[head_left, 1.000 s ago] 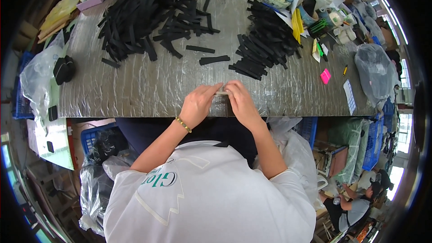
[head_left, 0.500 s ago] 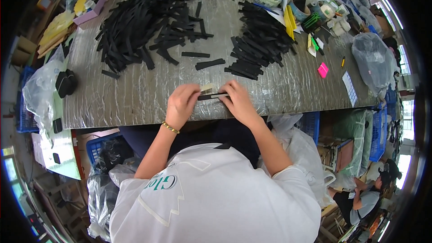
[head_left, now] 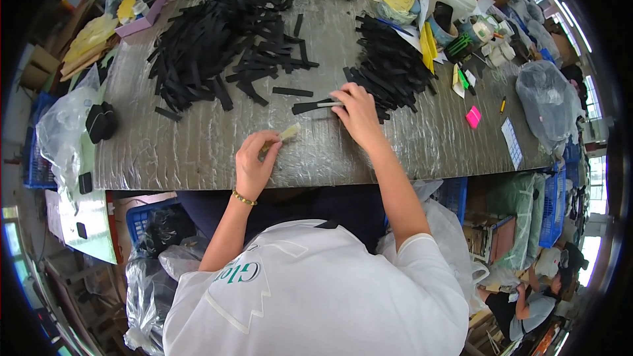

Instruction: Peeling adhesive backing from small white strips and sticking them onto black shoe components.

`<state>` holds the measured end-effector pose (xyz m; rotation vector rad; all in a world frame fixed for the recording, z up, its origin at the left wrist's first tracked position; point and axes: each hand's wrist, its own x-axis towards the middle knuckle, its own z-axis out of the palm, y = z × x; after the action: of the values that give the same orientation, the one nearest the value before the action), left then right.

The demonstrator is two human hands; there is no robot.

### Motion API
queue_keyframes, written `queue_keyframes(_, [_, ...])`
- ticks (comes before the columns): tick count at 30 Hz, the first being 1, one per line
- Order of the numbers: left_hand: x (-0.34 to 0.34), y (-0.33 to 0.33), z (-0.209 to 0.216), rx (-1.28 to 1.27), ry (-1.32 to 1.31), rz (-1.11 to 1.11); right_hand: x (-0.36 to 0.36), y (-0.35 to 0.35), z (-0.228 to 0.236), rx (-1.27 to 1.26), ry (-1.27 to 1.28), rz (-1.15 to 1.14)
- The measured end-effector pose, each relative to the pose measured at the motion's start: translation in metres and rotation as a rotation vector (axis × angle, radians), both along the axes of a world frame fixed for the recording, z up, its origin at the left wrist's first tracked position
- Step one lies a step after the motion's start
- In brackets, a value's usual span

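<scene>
Black, flat strips are lying in two heaps on a shiny, wrinkled grey-brown tabletop (head_left: 198,158): a larger heap (head_left: 201,49) to the left and a smaller heap (head_left: 392,66) to the right. A person in a white shirt (head_left: 330,283) is sitting at the near edge, wearing a beaded bracelet (head_left: 244,198). The left hand (head_left: 254,163) is pinching a pale yellow strip (head_left: 289,132), its free end pointing toward the right. Farther forward, the right hand (head_left: 358,113) is gripping a slim pale-grey piece (head_left: 331,104) over a loose black strip (head_left: 303,109); whether the fingers are also touching that strip is unclear. Another black strip (head_left: 293,91) is lying just beyond it. Toward the right, a pink object (head_left: 473,117) is resting near a clear plastic bag (head_left: 546,102).
</scene>
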<state>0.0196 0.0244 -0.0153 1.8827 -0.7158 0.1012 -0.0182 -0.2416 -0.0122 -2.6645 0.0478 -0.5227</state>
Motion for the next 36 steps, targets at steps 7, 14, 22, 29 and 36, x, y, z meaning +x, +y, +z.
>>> queue_keyframes(7, [0.002,0.014,0.005,-0.034,0.05,0.054,0.015,0.028,0.0,0.061,0.164,0.234])
queue_keyframes(14, [-0.004,0.006,0.008,-0.057,0.05,-0.002,-0.039,0.035,0.017,0.211,0.256,0.267])
queue_keyframes(22, [-0.018,-0.022,-0.01,0.214,-0.155,-0.255,-0.082,0.049,0.006,0.317,0.131,-0.044])
queue_keyframes(29, [-0.024,-0.025,-0.011,0.184,-0.142,-0.358,-0.094,0.069,-0.023,0.282,-0.029,-0.173])
queue_keyframes(36, [-0.029,-0.026,-0.011,0.194,-0.147,-0.363,-0.101,0.087,-0.018,0.337,0.002,-0.348])
